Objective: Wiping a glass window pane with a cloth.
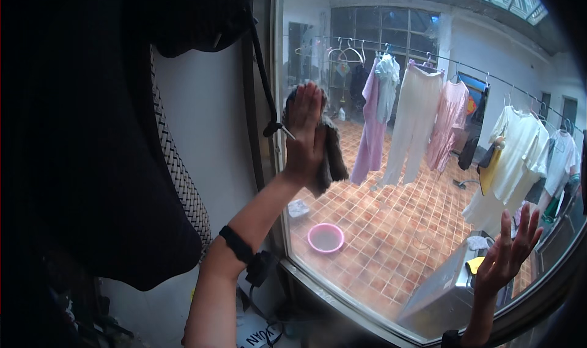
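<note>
My left hand point(302, 141) lies flat over a dark grey-brown fluffy cloth point(337, 155), pressing it against the window glass point(362, 274) near the left side of the pane. Part of the cloth hangs out past the fingers, and the palm hides the rest. At the lower right my right hand point(506, 254) is raised in front of the pane with its fingers apart and nothing in it. Whether its fingertips touch the glass I cannot tell.
A metal window frame point(339, 302) borders the pane. To the left hang a dark curtain point(114, 164) with woven trim and a black cord point(261, 68). Beyond the glass are hanging clothes point(415, 123), a pink basin point(325, 252) on tiles and a grey metal appliance point(435, 279).
</note>
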### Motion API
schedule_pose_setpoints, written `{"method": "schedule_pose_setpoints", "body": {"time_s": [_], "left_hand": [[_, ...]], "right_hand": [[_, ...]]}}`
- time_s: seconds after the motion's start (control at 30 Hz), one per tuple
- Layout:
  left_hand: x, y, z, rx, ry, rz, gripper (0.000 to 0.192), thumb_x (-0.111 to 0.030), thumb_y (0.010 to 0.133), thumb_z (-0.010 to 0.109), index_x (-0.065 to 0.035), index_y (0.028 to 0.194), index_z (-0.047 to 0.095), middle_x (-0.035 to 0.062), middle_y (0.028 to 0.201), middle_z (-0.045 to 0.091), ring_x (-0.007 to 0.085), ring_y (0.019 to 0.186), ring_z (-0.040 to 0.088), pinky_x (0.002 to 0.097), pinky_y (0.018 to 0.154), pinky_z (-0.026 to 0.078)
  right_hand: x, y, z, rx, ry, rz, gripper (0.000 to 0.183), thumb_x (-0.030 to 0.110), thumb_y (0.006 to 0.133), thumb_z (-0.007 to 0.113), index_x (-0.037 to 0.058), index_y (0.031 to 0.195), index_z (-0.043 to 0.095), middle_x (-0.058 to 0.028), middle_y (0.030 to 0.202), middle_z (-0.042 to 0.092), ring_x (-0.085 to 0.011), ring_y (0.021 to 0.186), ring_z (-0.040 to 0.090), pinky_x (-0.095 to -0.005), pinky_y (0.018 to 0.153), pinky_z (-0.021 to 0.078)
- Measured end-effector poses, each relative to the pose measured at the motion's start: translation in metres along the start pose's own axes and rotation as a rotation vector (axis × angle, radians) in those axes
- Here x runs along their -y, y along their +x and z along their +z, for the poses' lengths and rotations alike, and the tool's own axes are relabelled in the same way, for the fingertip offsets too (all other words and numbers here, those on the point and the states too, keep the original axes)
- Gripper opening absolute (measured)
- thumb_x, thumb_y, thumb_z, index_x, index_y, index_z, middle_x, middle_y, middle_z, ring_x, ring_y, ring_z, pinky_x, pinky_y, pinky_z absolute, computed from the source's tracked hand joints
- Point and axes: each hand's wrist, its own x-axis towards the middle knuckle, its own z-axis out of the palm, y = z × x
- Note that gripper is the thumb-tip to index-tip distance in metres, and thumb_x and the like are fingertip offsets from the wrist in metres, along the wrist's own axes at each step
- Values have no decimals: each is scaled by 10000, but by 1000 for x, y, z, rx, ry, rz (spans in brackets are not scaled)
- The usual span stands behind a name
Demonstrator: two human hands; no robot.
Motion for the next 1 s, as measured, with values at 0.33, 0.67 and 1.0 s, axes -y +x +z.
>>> {"method": "schedule_pose_setpoints", "body": {"time_s": [0.33,0.67,1.0], "left_hand": [[80,154,4,-207,85,38,490,-153,889,544,-130,1372,461,220,1343,450,381,1299,367,424,1079,299],[19,81,4,-244,120,-89,362,-39,875,507,-15,1232,556,184,1206,565,354,1126,532,421,956,418],[16,87,5,-173,105,-95,444,57,857,463,-2,1294,511,190,1338,496,314,1261,461,367,1074,357]], "right_hand": [[0,-1,-5,2,65,7,365,209,1000,309,139,1251,564,-142,1406,440,-381,1346,336,-580,1115,148],[-1,-4,0,0,81,18,329,157,984,365,162,1237,575,-125,1398,455,-375,1345,341,-577,1118,154],[-2,-4,-3,30,69,10,355,209,1009,306,159,1229,580,-135,1389,461,-377,1342,344,-577,1120,141]]}}
